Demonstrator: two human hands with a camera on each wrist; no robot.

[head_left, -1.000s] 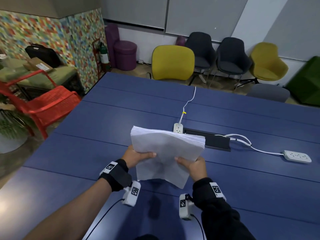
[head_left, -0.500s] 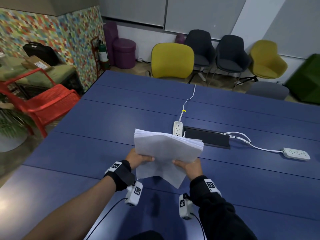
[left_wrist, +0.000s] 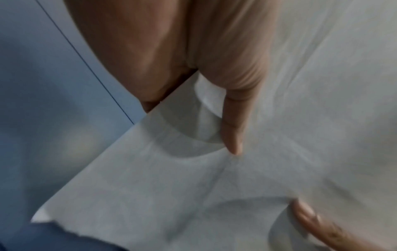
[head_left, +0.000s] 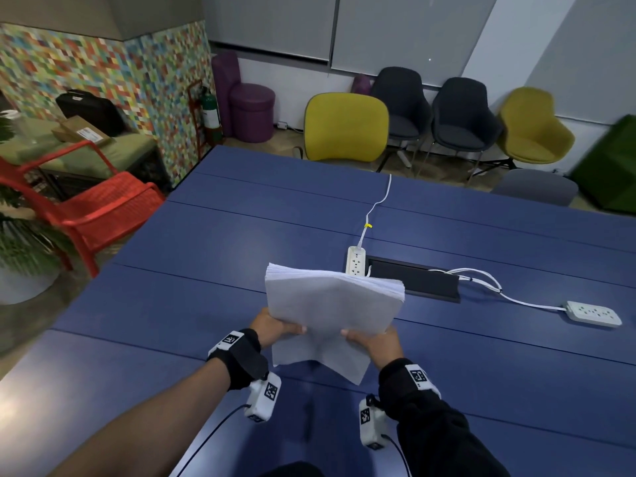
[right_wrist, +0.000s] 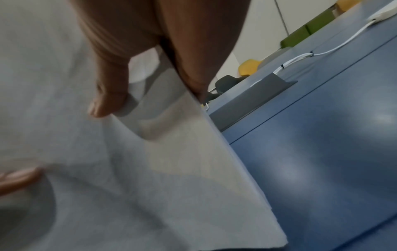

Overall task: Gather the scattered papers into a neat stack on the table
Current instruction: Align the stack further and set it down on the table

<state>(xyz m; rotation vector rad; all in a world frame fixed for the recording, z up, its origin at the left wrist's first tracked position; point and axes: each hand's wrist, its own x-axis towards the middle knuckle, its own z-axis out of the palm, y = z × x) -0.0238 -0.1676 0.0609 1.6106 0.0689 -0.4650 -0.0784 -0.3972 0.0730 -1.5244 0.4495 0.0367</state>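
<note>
Both hands clamped on the paper stack, held upright over the blue table.

Nearest me, my left hand [head_left: 275, 330] and right hand [head_left: 375, 339] each pinch a side of the paper stack [head_left: 332, 304], thumbs on the near face and fingers behind, so the sheets stand on edge above the table [head_left: 172, 304]. I judge this posture suits tapping the lower edge down to square it, since one bottom corner hangs lower and the edges are not yet flush. The left wrist view shows what the head view hides: my thumb [left_wrist: 233, 122] pressing a crease into the front sheet. The right wrist view shows the layered side edge of the stack. Beyond the stack lie a white power strip [head_left: 358, 265] and a black cable box [head_left: 414, 278]; only the head view shows the second power strip [head_left: 593, 313] farther right.
</note>
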